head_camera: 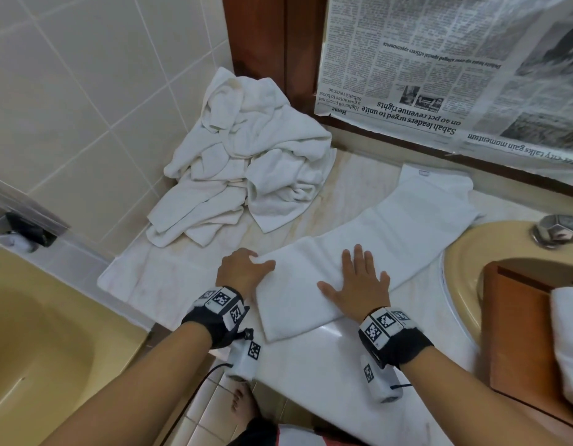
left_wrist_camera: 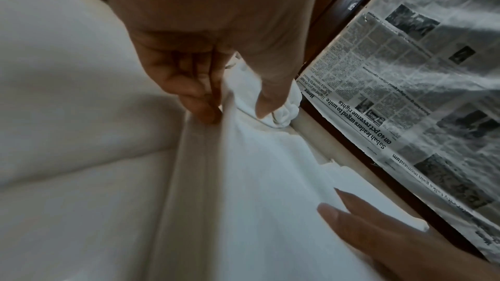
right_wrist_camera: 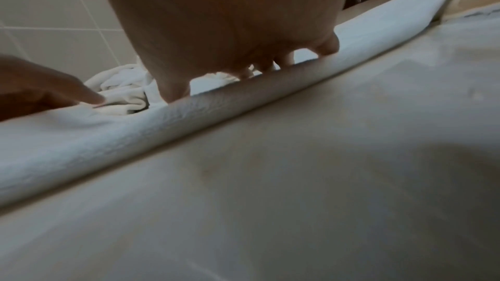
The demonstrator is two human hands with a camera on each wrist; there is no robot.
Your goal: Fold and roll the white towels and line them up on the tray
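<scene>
Our folded towel (head_camera: 368, 249) lies as a long soft strip on the surface (head_camera: 330, 355) beside the sink (head_camera: 462, 252), our left hand (head_camera: 243, 268) pinching its near-left edge and our right hand (head_camera: 359, 281) flat on top, so we judge it light, limp and best rolled from the near end.

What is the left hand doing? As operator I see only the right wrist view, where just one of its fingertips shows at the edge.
Observer: The left hand pinches the near-left edge of the folded towel between thumb and fingers.
Operator: Does my right hand grip it too?
Observer: No. The right hand lies flat on the towel, fingers spread.
Operator: Where is the tray?
Observer: The brown tray sits over the sink, to the right of that hand, with a white towel already in it.
</scene>
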